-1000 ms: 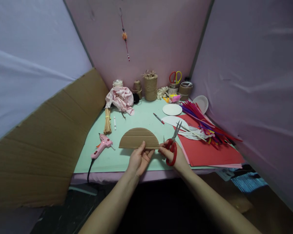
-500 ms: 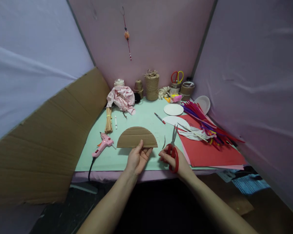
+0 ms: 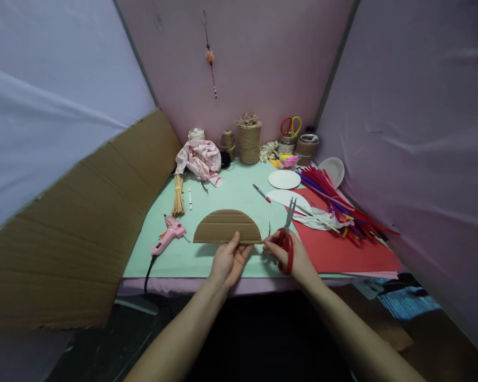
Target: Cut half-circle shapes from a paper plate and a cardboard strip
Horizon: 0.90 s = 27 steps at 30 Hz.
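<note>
My left hand [image 3: 230, 260] grips a half-round piece of corrugated cardboard [image 3: 223, 225] by its straight lower edge, thumb on top and fingers beneath. The piece is held above the table, its curved edge facing away from me. My right hand [image 3: 292, 254] is closed around red-handled scissors [image 3: 290, 217], whose blades point up and away, slightly parted. Its thumb and fingertip are pinched at the right corner of the cardboard. A thin dark curved scrap [image 3: 269, 228] lies on the table just behind that corner.
A pink glue gun [image 3: 169, 235] and bundled sticks [image 3: 178, 196] lie left. Right are red sheets [image 3: 342, 254], pipe cleaners [image 3: 330, 191] and a white paper disc [image 3: 284, 179]. A pen [image 3: 262, 193] lies mid-table. Twine [image 3: 249, 142] and jars stand behind. A cardboard panel [image 3: 75, 228] borders the left side.
The cardboard piece has shifted slightly right with my left hand. My right hand has come up to its right corner, fingertips now there, and the scissors have tilted a little rightward.
</note>
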Motion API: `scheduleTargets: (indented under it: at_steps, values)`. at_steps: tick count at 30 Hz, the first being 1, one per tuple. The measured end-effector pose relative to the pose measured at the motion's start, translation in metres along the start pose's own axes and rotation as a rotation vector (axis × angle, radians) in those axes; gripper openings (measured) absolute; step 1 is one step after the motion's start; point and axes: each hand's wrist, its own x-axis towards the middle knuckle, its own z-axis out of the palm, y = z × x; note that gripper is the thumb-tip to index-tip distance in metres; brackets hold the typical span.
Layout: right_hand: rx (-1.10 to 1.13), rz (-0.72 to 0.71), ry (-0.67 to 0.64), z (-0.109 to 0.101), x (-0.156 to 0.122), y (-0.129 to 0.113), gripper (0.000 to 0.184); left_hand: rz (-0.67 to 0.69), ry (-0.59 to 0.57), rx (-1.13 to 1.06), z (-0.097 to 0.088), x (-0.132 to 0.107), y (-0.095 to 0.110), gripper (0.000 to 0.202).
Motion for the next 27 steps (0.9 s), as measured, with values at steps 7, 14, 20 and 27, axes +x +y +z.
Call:
scheduleTargets:
  at_steps: [7,14,20,27]
  values:
    - [-0.043,-0.187,0.052,-0.006,0.029,-0.024,0.036,-0.091,-0.018,0.156,0.002,-0.019,-0.023,0.021]
    - [-0.085,0.064,-0.144,-0.005,0.037,-0.041,0.046,-0.162,-0.1,0.261,-0.005,-0.03,-0.031,0.04]
    - [-0.3,0.008,-0.068,-0.035,0.04,-0.048,0.041,-0.005,-0.006,0.249,-0.007,-0.02,-0.002,0.027]
    - [-1.047,-0.133,0.037,-0.083,0.046,-0.034,0.024,0.173,0.178,0.264,-0.015,0.002,0.052,0.01]
